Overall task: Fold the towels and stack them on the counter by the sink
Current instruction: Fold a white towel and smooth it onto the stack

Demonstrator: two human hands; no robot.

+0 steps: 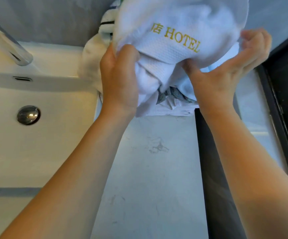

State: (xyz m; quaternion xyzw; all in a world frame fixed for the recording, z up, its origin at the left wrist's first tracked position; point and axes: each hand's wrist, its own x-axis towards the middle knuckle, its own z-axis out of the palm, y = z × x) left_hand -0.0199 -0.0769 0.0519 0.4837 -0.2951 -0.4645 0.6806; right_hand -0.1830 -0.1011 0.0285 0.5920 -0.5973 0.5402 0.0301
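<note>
Over the grey counter (153, 169) beside the sink (57, 135), left hand (120, 80) and right hand (226, 71) both clench the bunched white HOTEL towel (174, 31), hiding a towel pile (95, 62) behind; faucet (8, 47) far left.

Both forearms bare, reaching fwd & up from bottom of view, roughly parallel, well apart. Left hand (120, 80): back of hand toward camera, fingers curled away & closed round a bunch of white hotel towel (174, 40). Right hand (226, 69): palm side up-left, thumb pressed into the cloth near centre, fingers (253, 38) hooked over its right edge. Wrists about level, both hands gripping.
</note>
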